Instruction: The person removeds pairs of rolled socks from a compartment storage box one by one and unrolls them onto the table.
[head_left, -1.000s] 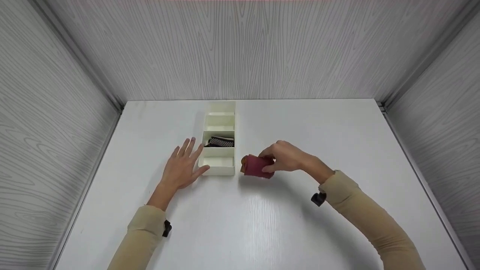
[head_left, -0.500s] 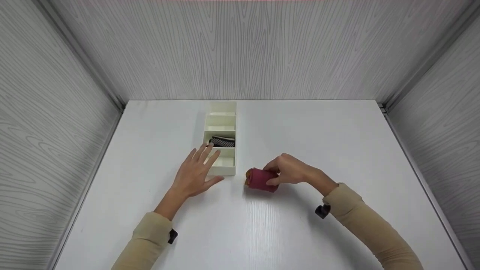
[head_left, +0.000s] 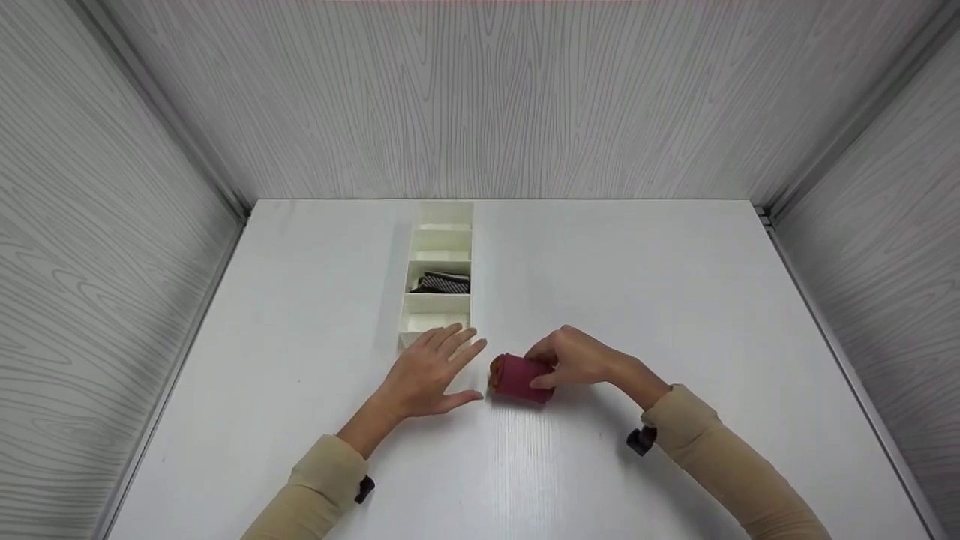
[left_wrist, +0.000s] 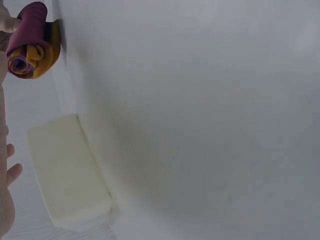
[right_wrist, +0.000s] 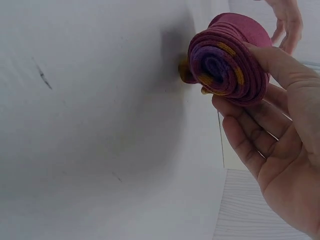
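Observation:
A maroon sock rolled into a bundle [head_left: 523,377] is pinched between the thumb and fingers of my right hand [head_left: 581,358], low over the white table. In the right wrist view, the end of the rolled sock [right_wrist: 220,67] shows purple and mustard coils, with a mustard part sticking out below. My left hand [head_left: 427,376] has its fingers spread, just left of the roll and apart from it, holding nothing. It hides the near end of a cream divided box [head_left: 436,322]. A black-and-white striped folded cloth item [head_left: 444,283] lies in one compartment.
White table [head_left: 315,247] extends to either side of the box and towards the person. Grey wood-grain panels enclose it, with the back panel [head_left: 480,97] behind the box's far end. In the left wrist view, the box [left_wrist: 67,170] stands beyond the hand.
My right hand has brought the rolled sock nearer to me. My left hand has left the box's left side and come right and nearer, in front of its near end, close to the roll.

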